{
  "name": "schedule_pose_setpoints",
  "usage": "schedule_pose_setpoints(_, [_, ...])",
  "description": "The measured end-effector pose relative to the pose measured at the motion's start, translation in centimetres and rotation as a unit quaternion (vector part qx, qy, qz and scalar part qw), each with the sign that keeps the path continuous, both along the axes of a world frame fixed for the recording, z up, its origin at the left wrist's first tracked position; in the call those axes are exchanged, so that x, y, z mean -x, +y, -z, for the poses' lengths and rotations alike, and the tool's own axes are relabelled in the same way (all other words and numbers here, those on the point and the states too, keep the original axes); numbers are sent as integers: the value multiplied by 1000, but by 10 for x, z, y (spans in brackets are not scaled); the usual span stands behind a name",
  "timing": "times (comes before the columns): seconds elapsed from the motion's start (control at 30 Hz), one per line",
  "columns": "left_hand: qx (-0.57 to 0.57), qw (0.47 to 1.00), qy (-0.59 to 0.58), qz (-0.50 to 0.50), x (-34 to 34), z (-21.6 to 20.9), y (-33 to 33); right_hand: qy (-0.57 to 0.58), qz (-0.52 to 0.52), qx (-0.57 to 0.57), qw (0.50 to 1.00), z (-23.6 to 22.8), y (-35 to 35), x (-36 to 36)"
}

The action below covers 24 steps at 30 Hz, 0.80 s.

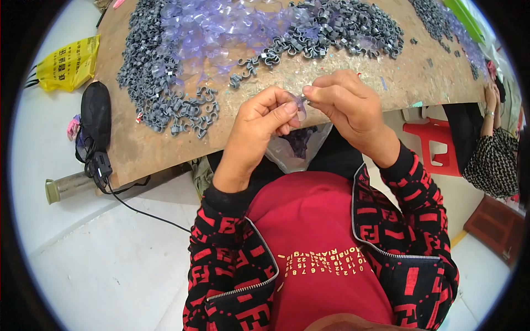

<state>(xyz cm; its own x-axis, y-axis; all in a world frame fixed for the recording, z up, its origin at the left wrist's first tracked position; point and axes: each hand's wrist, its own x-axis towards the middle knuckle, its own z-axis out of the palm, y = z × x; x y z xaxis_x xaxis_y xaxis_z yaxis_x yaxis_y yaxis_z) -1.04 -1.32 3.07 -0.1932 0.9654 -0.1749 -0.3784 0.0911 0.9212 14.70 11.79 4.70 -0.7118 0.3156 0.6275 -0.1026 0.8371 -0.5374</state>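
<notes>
Both my hands meet over the near edge of a wooden workbench (pixel 232 142). My left hand (pixel 255 124) is closed, pinching a see-through, purple-tinted plastic piece (pixel 301 112) between thumb and fingers. Against the upper end of that piece, the fingertips of my right hand (pixel 350 110) press together on a small dark grey part, mostly covered by the fingers. Beyond my hands, a heap of thin purple-tinted plastic pieces (pixel 215 33) lies on the bench. Curved grey plastic clips (pixel 187 107) are piled to its left, and more grey clips (pixel 353 27) spread to its right.
A black cylindrical device (pixel 96 113) with a cord hangs at the bench's left edge, near a yellow bag (pixel 69 63) and a bottle (pixel 69 186). A translucent bag (pixel 279 151) hangs below my hands. Right: a red stool (pixel 433 144) and another person's arm (pixel 489 105).
</notes>
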Motion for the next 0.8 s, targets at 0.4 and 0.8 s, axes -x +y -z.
schedule_pose_setpoints(0.4, [-108, 893, 435, -41, -1, -7, -3, -44, -67, 273, 959, 9, -4, -7])
schedule_pose_setpoints(0.8, [-49, 935, 343, -72, 1, -8, -7, -151, -44, 133, 978, -3, 4, -1])
